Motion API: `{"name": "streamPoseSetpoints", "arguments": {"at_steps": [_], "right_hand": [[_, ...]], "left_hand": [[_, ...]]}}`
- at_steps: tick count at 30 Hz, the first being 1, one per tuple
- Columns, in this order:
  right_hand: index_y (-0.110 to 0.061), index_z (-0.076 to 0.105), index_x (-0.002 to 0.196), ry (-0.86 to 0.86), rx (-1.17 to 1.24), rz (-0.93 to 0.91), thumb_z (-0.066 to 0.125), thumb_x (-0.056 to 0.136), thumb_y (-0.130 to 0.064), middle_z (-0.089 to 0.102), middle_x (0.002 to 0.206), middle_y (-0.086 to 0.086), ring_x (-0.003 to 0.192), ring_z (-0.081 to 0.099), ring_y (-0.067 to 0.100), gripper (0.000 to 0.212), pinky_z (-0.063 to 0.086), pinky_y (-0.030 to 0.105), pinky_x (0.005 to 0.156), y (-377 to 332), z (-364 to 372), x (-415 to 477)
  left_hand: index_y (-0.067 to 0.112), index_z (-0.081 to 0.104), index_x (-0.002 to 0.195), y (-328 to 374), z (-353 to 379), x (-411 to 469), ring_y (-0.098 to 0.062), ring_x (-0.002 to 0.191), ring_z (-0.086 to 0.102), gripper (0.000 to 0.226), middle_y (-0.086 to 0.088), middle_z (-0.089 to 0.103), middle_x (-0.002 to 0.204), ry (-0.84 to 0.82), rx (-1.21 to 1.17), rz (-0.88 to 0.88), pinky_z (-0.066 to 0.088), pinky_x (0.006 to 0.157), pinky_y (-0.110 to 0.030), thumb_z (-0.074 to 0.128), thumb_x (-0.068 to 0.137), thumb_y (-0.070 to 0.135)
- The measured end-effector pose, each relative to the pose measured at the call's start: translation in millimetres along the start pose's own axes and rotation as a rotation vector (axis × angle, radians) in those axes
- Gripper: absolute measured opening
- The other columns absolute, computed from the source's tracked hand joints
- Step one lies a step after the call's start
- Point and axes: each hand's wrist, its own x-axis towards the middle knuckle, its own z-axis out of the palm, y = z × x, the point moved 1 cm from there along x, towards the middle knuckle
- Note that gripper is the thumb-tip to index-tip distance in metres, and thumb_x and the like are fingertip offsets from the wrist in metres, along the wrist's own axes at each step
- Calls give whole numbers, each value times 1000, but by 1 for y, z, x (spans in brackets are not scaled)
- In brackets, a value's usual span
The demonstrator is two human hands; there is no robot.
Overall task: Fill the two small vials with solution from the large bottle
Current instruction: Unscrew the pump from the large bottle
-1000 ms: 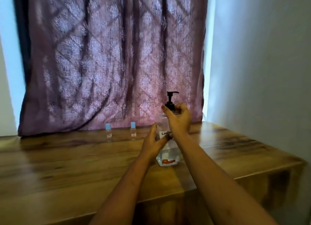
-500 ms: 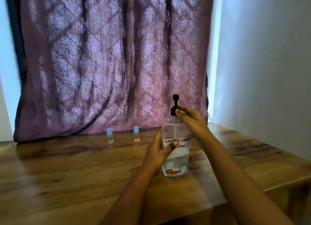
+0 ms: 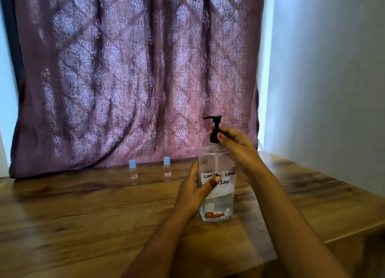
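Note:
A large clear bottle (image 3: 216, 207) with a white handwritten label and a black pump top (image 3: 214, 128) stands upright on the wooden table (image 3: 83, 215). It holds liquid in its lower part. My left hand (image 3: 193, 192) grips the bottle's body from the left, thumb across the label. My right hand (image 3: 235, 144) pinches the black collar of the pump at the bottle's neck. Two small clear vials with blue caps stand upright further back to the left, the left vial (image 3: 133, 172) and the right vial (image 3: 167, 169), a little apart, both capped.
A patterned purple curtain (image 3: 135, 80) hangs behind the table down to its back edge. A pale wall (image 3: 333, 90) runs along the right side. The table's front right corner (image 3: 325, 240) lies near my right forearm.
The pump head has turned, its spout now pointing left. My right hand has shifted its pinch on the pump collar. The left hand keeps its grip on the bottle, and the view has tilted down.

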Motion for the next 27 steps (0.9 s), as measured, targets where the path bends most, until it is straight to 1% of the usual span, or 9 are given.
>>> {"name": "streamPoseSetpoints", "arguments": {"at_steps": [3, 5, 8, 11, 15, 18, 20, 24, 27], "right_hand": [[-17, 55, 115, 0, 7, 1, 58, 88, -15, 64, 108, -2, 97, 63, 10, 27, 49, 12, 71, -2, 2, -2], [-19, 54, 109, 76, -77, -28, 66, 82, -20, 62, 103, -6, 89, 61, 6, 30, 48, 8, 65, -3, 7, -2], [-14, 57, 98, 191, -90, -66, 73, 76, -18, 64, 91, -1, 79, 61, 7, 28, 48, 9, 60, -1, 11, 2], [-12, 63, 101, 175, -57, -53, 67, 81, -17, 69, 91, -2, 83, 67, 10, 21, 51, 14, 67, 2, 11, 0], [-26, 61, 106, 73, -75, -17, 53, 90, -25, 68, 98, -9, 89, 66, 6, 18, 52, 24, 80, 4, 2, -4], [-24, 55, 112, 45, 4, -25, 55, 89, -23, 66, 100, -10, 90, 65, 5, 24, 51, 17, 74, 2, 2, -5], [-20, 52, 111, 94, -69, -70, 64, 81, -25, 63, 98, -9, 86, 62, 6, 33, 49, 10, 66, 3, 7, -4], [-10, 58, 101, 181, -50, -54, 72, 77, -19, 66, 88, -1, 78, 64, 9, 29, 50, 14, 65, 6, 11, 0], [-16, 65, 99, 112, -15, -4, 62, 86, -20, 71, 88, -7, 79, 67, 3, 14, 49, 16, 66, 6, 6, -2]], "left_hand": [[73, 54, 101, 1, 0, 0, -13, 104, 72, 47, 10, 75, 108, 10, 10, -3, 58, 92, -48, 77, 69, 47], [74, 53, 101, 2, 0, 0, -13, 105, 71, 48, 11, 75, 109, 16, 13, -11, 58, 92, -48, 77, 68, 49], [72, 51, 106, -1, 0, 1, -15, 106, 71, 50, 5, 74, 114, 20, 14, -20, 58, 93, -50, 76, 66, 54], [65, 52, 112, -4, 0, 3, -16, 106, 71, 53, 4, 74, 114, 22, 13, -17, 58, 92, -50, 78, 68, 52], [56, 50, 119, -9, -2, 3, -13, 106, 71, 51, 7, 74, 115, 8, 27, -6, 58, 92, -48, 78, 78, 41], [59, 48, 115, -8, -1, 2, -2, 103, 70, 50, 21, 73, 107, -1, 33, -20, 59, 90, -37, 75, 77, 41], [61, 46, 113, -5, -1, 1, 6, 101, 67, 50, 31, 71, 101, -9, 32, -30, 57, 86, -27, 73, 76, 42], [54, 45, 111, -3, -1, 0, 16, 93, 65, 44, 42, 67, 94, -19, 30, -29, 53, 77, -14, 70, 86, 28], [61, 48, 110, -3, 0, 0, 5, 98, 68, 45, 32, 71, 100, -6, 41, -32, 57, 84, -25, 72, 79, 38]]}}
